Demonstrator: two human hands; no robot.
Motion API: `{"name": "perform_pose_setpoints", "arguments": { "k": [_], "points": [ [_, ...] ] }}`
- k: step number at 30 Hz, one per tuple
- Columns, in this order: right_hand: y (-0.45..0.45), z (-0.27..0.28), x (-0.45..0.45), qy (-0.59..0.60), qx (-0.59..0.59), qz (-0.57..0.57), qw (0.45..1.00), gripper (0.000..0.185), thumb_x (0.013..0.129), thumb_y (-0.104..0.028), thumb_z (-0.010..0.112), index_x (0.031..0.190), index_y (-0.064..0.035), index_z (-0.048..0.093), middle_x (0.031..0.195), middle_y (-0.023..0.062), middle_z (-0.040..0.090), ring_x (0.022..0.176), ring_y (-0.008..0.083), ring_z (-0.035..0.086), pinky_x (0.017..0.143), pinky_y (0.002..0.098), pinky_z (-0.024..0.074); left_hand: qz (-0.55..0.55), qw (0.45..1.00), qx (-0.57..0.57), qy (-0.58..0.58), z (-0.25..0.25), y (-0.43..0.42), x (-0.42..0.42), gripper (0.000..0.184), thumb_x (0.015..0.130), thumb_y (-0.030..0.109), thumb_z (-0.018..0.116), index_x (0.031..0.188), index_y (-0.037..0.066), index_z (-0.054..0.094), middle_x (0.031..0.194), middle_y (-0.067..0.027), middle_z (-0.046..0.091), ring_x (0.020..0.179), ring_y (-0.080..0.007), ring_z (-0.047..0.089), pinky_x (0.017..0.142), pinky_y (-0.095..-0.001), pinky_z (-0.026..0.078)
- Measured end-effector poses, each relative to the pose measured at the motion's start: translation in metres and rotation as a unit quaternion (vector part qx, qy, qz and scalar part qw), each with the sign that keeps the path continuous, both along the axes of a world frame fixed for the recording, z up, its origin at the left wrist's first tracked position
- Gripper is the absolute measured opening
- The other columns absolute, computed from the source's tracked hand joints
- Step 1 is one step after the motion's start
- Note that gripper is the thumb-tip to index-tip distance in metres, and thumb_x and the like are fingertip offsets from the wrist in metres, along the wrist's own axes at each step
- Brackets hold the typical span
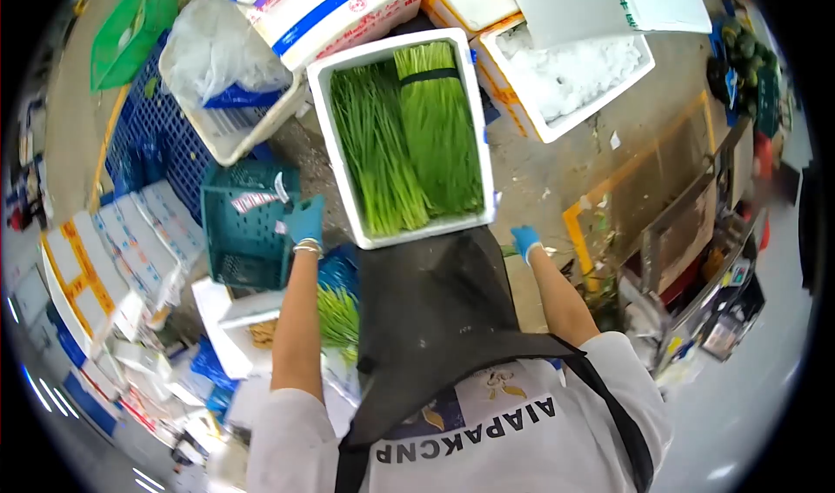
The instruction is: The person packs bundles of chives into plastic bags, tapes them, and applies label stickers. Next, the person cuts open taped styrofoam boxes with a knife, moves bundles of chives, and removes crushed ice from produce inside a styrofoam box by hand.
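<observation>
In front of my dark apron (426,293) is a white foam box (474,119), packed with two rows of long green stalks. The row on the right, a bundle of green stalks (439,145), has a black band near its far end; the loose-looking green stalks (374,145) lie left of it. My left hand (304,221), in a blue glove, is beside the right rim of a green plastic crate (248,232); its fingers look stretched out, and contact is unclear. My right hand (525,239), also blue-gloved, hangs apart from the box, fingers loosely apart and nothing visible in it.
Behind the box stand foam boxes, one holding ice (574,75). A white basket (230,127) with plastic bags is at left, near a blue crate (156,127). More greens (337,316) lie beside my left arm. A framed panel (678,232) stands at right.
</observation>
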State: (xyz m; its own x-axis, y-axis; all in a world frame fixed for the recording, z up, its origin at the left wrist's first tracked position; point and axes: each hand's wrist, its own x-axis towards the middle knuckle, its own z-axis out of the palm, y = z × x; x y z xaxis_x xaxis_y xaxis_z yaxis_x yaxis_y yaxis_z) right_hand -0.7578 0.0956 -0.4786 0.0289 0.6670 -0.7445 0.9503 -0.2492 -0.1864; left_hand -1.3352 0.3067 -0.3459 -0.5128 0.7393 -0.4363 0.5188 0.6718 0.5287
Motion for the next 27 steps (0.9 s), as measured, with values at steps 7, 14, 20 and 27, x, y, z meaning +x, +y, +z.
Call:
{"name": "perform_pose_setpoints", "arguments": {
  "k": [7, 14, 20, 27],
  "points": [
    [0.052, -0.004, -0.1, -0.034, 0.04, -0.442, 0.895, 0.057, 0.084, -0.024, 0.062, 0.132, 0.0013, 0.043, 0.108, 0.0196, 0.058, 0.097, 0.0296, 0.059, 0.082, 0.0388, 0.0519, -0.165, 0.971, -0.165, 0.058, -0.089, 0.114, -0.044, 0.073, 0.074, 0.071, 0.05, 0.093, 0.004, 0.07, 0.101, -0.0223, 0.066, 0.099, -0.0418, 0.058, 0.094, -0.0462, 0.04],
    [0.117, -0.034, -0.115, 0.096, 0.107, -0.514, 0.846, 0.059, 0.083, -0.027, 0.065, 0.129, 0.0055, 0.046, 0.096, 0.0133, 0.063, 0.08, 0.0174, 0.058, 0.072, 0.0322, 0.0472, 0.143, 0.951, 0.024, -0.273, -0.061, 0.148, -0.037, 0.02, 0.083, 0.006, 0.052, 0.086, 0.005, 0.072, 0.079, -0.0065, 0.068, 0.054, -0.0133, 0.054, 0.049, -0.025, 0.044],
    [0.117, -0.02, -0.119, 0.13, 0.084, -0.527, 0.836, 0.054, 0.085, -0.03, 0.061, 0.127, 0.0018, 0.049, 0.093, 0.0089, 0.063, 0.078, 0.0159, 0.058, 0.068, 0.0317, 0.0472, 0.291, 0.817, 0.147, -0.475, -0.01, 0.254, -0.061, 0.024, 0.085, 0.004, 0.051, 0.104, 0.006, 0.066, 0.088, -0.0068, 0.065, 0.046, -0.0115, 0.046, 0.041, -0.0199, 0.039],
    [0.087, 0.045, -0.141, 0.242, -0.037, -0.661, 0.709, 0.033, 0.088, -0.028, 0.056, 0.117, -0.0128, 0.057, 0.082, 0.0007, 0.058, 0.064, 0.012, 0.055, 0.052, 0.0254, 0.039, 0.381, 0.747, 0.078, -0.539, 0.009, 0.461, -0.057, 0.04, 0.08, 0.032, 0.057, 0.115, 0.013, 0.06, 0.111, -0.0016, 0.058, 0.082, -0.0161, 0.047, 0.072, -0.0367, 0.036]
  ]
}}
